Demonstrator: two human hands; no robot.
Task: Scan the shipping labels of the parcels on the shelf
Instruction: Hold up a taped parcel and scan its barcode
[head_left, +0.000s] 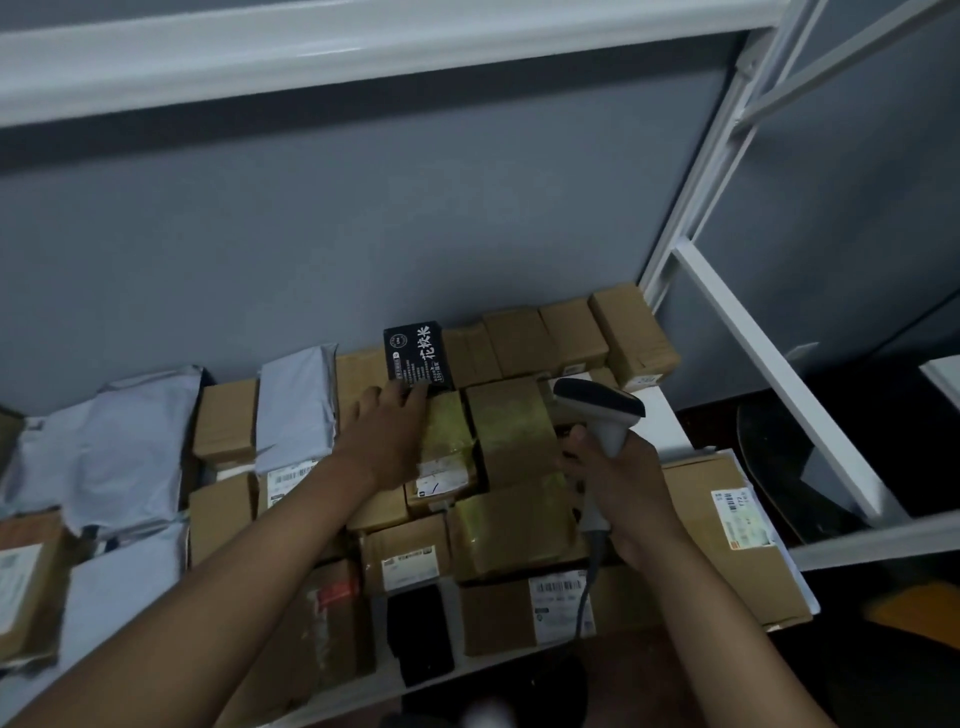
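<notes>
Grey wall panels back a white metal shelf (670, 410) packed tight with parcels, and among them, near the back row, stands a small black printed box (415, 357) with white Chinese characters down its face, too blurred to read with confidence. Its lower edge is touched by the left hand (387, 441), fingers (410, 400) loosely spread and reaching, not yet curled round it. Just right, the right hand (618, 483) grips the handle of a grey-and-white corded barcode scanner (597, 408), fingers wrapped tight, its head pointing toward the brown cardboard boxes (511, 431). My judgement: tip the black box so its label faces the scanner squarely, then hold it steady. White shipping labels (561, 587) with barcodes show on several front parcels; the print is illegible. Pale grey poly mailers (298, 405) lie to the left.
</notes>
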